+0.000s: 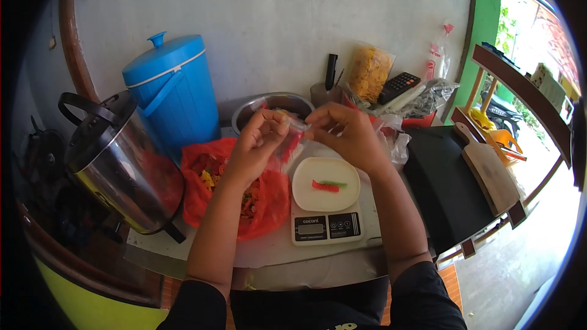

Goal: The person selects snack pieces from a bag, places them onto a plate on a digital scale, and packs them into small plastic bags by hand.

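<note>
The step in hand appeared to be working at the mouth of a small clear bag (293,145), which hung near the centre of the frame with something red showing through its film. The left hand (252,150) met it from the left, its grip drawn in to a pinch of thumb and fingers near the top edge; the right hand (354,137) met it from the other side, fingertips likewise brought together on the film. Both grips thus seemed to be grasping the bag, with hardly any gap left between the fingers, though the exact contact was too small to make out, as was whether the mouth was sealed. Just below and to the right, a red strip and a green strip (325,187) lay on the dish of a white scale (321,201), touched by neither hand. A red plastic bag (269,208) of colourful pieces sat left of the scale on the desk (269,256). The next move, as judged, called for light, even fingertip control, with the film kept taut and the bag upright.
</note>
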The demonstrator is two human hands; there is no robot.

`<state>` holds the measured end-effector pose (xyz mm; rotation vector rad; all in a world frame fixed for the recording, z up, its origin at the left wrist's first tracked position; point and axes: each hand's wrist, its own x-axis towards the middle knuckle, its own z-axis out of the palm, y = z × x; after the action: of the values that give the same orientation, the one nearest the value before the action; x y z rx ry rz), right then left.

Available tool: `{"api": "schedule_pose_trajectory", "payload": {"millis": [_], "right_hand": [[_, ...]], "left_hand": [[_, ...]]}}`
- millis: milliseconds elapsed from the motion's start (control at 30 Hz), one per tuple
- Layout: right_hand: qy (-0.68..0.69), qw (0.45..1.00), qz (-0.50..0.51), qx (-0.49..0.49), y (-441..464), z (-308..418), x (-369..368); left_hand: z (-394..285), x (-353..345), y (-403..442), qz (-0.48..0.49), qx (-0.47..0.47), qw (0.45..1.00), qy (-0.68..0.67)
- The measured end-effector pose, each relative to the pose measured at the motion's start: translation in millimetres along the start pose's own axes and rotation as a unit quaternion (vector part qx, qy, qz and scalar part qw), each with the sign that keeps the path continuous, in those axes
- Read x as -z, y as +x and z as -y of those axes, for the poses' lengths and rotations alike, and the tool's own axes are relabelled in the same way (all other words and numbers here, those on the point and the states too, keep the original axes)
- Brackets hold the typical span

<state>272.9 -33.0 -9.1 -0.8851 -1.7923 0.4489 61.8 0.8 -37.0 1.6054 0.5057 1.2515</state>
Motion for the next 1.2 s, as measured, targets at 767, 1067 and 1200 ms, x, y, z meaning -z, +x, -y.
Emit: {"api": "schedule_pose_trajectory", "payload": {"millis": [767,1067,1200], "right_hand": [[-0.216,0.877,0.388,-0.182,-1,-82,5],[0.129,0.989,-0.052,-0.041,8,-22,20],[0.22,0.966,-0.135,0.013,7,-14,9]], "left_hand": [[-11,23,3,-0.091,-0.085,0.989,0.074],[-8,13,1,-0.051,-0.061,0.995,0.058],[-7,11,2,-0.027,-0.064,0.995,0.074]]}}
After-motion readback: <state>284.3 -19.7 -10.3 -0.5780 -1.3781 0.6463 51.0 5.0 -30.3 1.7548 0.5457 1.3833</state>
